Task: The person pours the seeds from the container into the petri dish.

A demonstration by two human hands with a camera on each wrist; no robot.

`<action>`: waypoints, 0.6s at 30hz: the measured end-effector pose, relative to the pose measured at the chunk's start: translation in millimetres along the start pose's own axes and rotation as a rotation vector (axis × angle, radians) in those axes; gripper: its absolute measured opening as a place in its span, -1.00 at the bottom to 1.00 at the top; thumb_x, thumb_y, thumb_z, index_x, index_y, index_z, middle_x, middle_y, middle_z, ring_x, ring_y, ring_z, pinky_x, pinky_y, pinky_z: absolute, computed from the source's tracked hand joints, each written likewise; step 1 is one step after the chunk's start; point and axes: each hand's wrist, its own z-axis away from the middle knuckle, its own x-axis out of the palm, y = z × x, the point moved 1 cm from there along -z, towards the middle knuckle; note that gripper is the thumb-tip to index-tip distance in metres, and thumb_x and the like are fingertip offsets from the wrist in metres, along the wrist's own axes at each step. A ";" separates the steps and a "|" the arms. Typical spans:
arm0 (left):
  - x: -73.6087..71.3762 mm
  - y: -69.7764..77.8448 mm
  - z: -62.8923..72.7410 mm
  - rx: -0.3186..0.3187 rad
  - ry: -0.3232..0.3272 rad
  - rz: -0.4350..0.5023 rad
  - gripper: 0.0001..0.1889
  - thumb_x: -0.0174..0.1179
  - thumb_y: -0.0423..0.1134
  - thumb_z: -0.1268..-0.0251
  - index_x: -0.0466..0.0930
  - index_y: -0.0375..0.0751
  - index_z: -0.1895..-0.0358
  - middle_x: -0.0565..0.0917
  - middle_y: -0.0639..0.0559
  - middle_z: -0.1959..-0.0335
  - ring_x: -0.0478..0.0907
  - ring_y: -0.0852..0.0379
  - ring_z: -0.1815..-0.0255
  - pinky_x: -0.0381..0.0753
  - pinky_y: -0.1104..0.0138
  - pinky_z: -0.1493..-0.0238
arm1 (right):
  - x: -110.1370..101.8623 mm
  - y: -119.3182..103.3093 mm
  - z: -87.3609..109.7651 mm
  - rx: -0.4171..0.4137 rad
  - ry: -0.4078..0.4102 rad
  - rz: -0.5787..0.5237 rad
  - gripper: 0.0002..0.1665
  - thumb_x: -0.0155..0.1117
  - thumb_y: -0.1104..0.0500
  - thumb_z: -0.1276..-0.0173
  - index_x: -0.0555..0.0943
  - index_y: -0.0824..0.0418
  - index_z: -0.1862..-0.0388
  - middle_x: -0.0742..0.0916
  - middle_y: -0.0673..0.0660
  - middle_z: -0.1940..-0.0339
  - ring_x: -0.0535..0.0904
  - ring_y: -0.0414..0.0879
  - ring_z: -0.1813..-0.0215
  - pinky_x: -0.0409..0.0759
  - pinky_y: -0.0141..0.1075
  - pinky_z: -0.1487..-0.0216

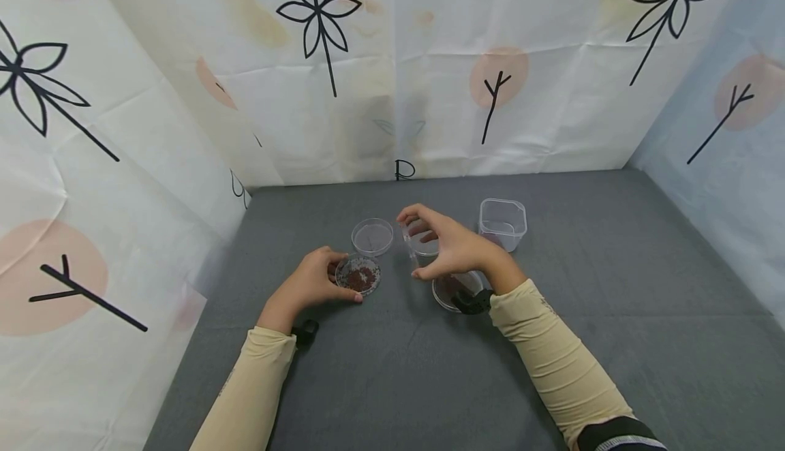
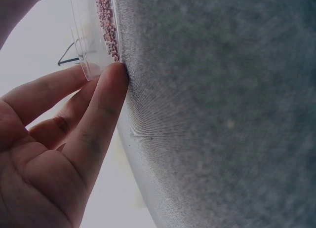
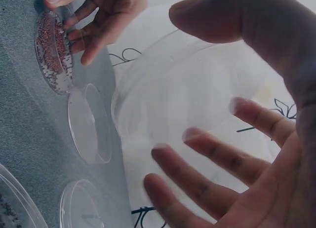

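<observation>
My left hand [image 1: 311,279] grips a round clear petri dish [image 1: 359,276] by its side, thumb at the near edge and fingers at the far edge. Small reddish-brown and grey grains [image 2: 106,25] lie in it, and in the left wrist view the dish stands low at the grey cloth. To its right, my right hand [image 1: 456,243] holds a clear round lid [image 3: 173,85] up on edge above the table, thumb on one side of the rim and spread fingers on the other. Nothing shows inside this lid.
Behind the left hand's dish lies a clear round dish [image 1: 372,236]. Another clear dish [image 3: 81,206] sits partly behind the lid. Beneath my right wrist is a dish with dark grains [image 1: 446,293], partly covered. A square clear tub [image 1: 503,223] stands at the back right.
</observation>
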 end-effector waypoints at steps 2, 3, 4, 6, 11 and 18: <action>0.0 0.5 -0.2 -0.003 0.001 -0.004 0.04 0.76 0.04 0.11 0.52 -0.40 -0.46 0.60 -0.19 -0.03 0.60 0.01 0.07 0.70 0.05 -0.03 | 0.4 -0.3 0.7 0.006 0.000 0.007 0.08 0.73 0.12 -0.13 0.34 -0.05 -0.58 0.50 0.11 -0.49 0.50 0.18 -0.49 0.54 0.14 -0.44; 0.1 0.7 -0.3 -0.003 0.000 -0.006 0.04 0.76 0.04 0.11 0.52 -0.40 -0.46 0.60 -0.19 -0.02 0.60 0.01 0.08 0.70 0.06 -0.02 | 0.8 -0.2 0.9 0.009 -0.001 0.018 0.09 0.73 0.11 -0.14 0.34 -0.05 -0.60 0.49 0.11 -0.51 0.50 0.17 -0.48 0.55 0.15 -0.42; 0.2 0.8 -0.6 -0.002 0.000 -0.007 0.03 0.76 0.04 0.11 0.52 -0.41 -0.45 0.60 -0.18 -0.02 0.60 0.02 0.09 0.70 0.06 -0.01 | 1.3 0.1 0.9 0.007 -0.002 0.027 0.10 0.73 0.09 -0.14 0.35 -0.04 -0.61 0.49 0.13 -0.51 0.50 0.18 -0.47 0.56 0.16 -0.41; 0.6 1.0 -0.8 0.000 -0.001 -0.013 0.03 0.76 0.04 0.10 0.52 -0.41 -0.45 0.60 -0.18 0.00 0.59 0.02 0.11 0.69 0.08 0.01 | 2.8 0.6 0.8 0.001 -0.006 0.047 0.10 0.73 0.08 -0.14 0.37 -0.01 -0.63 0.50 0.16 -0.50 0.50 0.22 -0.45 0.57 0.20 -0.38; 2.0 0.4 -1.2 0.011 -0.003 -0.035 0.03 0.75 0.05 0.09 0.52 -0.42 -0.45 0.59 -0.16 0.06 0.54 0.06 0.20 0.65 0.14 0.10 | 8.5 2.4 -2.3 0.007 -0.007 0.113 0.10 0.75 0.07 -0.13 0.41 -0.04 -0.64 0.52 0.20 -0.46 0.50 0.23 -0.41 0.59 0.21 -0.34; -0.4 1.1 -0.5 0.035 -0.001 -0.053 0.04 0.75 0.08 0.10 0.53 -0.41 -0.45 0.59 -0.13 0.10 0.50 0.08 0.23 0.59 0.22 0.18 | 19.7 3.1 -8.1 0.029 -0.022 0.202 0.07 0.76 0.04 -0.11 0.45 0.15 -0.57 0.58 0.24 -0.47 0.52 0.22 -0.40 0.60 0.20 -0.31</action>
